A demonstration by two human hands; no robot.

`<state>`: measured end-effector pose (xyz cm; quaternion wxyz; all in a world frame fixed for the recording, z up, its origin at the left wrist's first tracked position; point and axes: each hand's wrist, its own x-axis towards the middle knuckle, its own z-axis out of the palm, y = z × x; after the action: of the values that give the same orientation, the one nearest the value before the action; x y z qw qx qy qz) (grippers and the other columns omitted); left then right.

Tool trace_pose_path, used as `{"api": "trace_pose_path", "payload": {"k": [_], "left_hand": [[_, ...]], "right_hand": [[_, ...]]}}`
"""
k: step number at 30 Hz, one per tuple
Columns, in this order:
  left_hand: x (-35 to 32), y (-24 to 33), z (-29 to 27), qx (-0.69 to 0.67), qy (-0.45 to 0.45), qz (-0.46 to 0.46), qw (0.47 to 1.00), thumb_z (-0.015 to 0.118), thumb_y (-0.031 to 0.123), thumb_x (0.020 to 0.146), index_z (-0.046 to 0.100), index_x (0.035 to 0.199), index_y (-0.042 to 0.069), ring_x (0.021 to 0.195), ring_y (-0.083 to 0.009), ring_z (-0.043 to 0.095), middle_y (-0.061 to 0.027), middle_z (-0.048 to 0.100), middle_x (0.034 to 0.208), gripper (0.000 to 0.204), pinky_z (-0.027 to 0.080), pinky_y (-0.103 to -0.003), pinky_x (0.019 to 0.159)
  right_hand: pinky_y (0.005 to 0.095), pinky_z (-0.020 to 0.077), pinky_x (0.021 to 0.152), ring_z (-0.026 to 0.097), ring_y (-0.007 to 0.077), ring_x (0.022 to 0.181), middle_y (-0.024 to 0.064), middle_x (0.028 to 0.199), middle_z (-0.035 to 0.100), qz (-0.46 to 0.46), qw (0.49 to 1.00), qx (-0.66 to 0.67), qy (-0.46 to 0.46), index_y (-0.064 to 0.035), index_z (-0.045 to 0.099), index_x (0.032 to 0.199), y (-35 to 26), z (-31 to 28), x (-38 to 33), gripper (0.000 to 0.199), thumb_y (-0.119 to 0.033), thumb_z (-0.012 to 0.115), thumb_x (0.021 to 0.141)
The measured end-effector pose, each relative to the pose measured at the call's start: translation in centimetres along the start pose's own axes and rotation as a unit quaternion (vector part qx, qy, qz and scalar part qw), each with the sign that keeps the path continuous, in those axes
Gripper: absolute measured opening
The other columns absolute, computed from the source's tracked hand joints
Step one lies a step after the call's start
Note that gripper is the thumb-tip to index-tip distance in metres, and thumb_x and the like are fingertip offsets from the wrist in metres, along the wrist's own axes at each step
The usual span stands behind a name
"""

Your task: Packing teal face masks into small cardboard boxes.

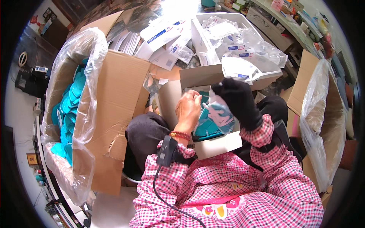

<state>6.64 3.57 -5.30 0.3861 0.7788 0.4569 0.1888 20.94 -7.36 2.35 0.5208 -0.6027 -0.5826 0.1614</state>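
Observation:
Between my knees is a small white carton [218, 148] holding teal, rounded pieces [205, 129] that look like face masks. My right hand [237, 100], in a black glove, grips the upper part of a clear plastic bag [220, 118] over the carton's right side. Through the film I see teal material and white straps. My left hand [187, 109], bare with a red bead bracelet, reaches over the carton's left side. Its fingers are bent and drawn together next to the bag; what they pinch, if anything, is hidden.
A plastic-lined cardboard box [110, 110] of teal pieces [70, 102] stands left. Ahead are printed white packets [161, 34], a paper stack [127, 42] and a white bin [201, 40] of clear bags [243, 41]. Another lined box [304, 81] stands right.

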Motion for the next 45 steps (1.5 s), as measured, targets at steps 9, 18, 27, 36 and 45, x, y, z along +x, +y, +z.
{"api": "trace_pose_path", "payload": {"k": [9, 18, 27, 36, 45], "left_hand": [[-0.9, 3.9, -2.6, -0.076, -0.010, 0.307, 0.949, 0.075, 0.023, 0.084, 0.070, 0.094, 0.009, 0.090, -0.0260, 0.065, -0.0078, 0.066, 0.093, 0.017, 0.050, -0.038, 0.081], [-1.0, 2.4, -2.5, -0.167, -0.155, 0.145, 0.963, 0.081, 0.019, 0.078, 0.067, 0.099, 0.004, 0.076, -0.0172, 0.062, -0.0070, 0.065, 0.090, 0.030, 0.050, -0.033, 0.070], [-0.4, 2.6, -3.3, -0.494, -0.173, 0.049, 0.851, 0.074, 0.006, 0.089, 0.066, 0.115, 0.001, 0.088, -0.0089, 0.065, -0.0039, 0.071, 0.101, 0.028, 0.053, -0.025, 0.080], [-0.3, -1.0, -2.5, -0.464, 0.011, 0.073, 0.883, 0.074, 0.018, 0.091, 0.065, 0.113, 0.004, 0.091, -0.0092, 0.064, -0.0015, 0.069, 0.103, 0.028, 0.052, -0.027, 0.083], [-0.5, 1.6, -5.2, -0.411, -0.089, 0.004, 0.907, 0.064, 0.010, 0.092, 0.065, 0.105, 0.004, 0.089, -0.0078, 0.061, -0.0016, 0.067, 0.099, 0.014, 0.048, -0.025, 0.082]], "right_hand": [[0.0275, 0.0513, 0.076, 0.065, 0.0175, 0.081, 0.0095, 0.092, 0.066, -0.068, 0.967, -0.245, -0.024, -0.0012, 0.072, 0.106, 4.8, -2.3, 0.8, 0.020, -0.004, 0.064, 0.087], [0.0294, 0.0496, 0.089, 0.063, 0.0136, 0.096, 0.0081, 0.107, 0.069, 0.216, 0.972, 0.004, 0.094, -0.0019, 0.066, 0.118, 4.5, -0.2, 1.9, 0.034, -0.016, 0.074, 0.089], [0.0289, 0.0495, 0.088, 0.064, 0.0142, 0.093, 0.0081, 0.097, 0.072, 0.236, 0.970, 0.019, 0.053, 0.0033, 0.071, 0.109, 5.9, -1.9, -0.6, 0.024, -0.015, 0.066, 0.094], [0.0320, 0.0502, 0.092, 0.068, 0.0219, 0.099, 0.0157, 0.104, 0.073, 0.098, 0.978, -0.145, 0.110, -0.0040, 0.074, 0.109, 11.8, -5.7, 1.0, 0.024, -0.014, 0.064, 0.090], [0.0336, 0.0509, 0.089, 0.068, 0.0243, 0.096, 0.0160, 0.102, 0.073, 0.182, 0.899, -0.280, 0.283, -0.0041, 0.074, 0.108, 16.3, -20.0, 7.2, 0.026, -0.017, 0.065, 0.088]]}}
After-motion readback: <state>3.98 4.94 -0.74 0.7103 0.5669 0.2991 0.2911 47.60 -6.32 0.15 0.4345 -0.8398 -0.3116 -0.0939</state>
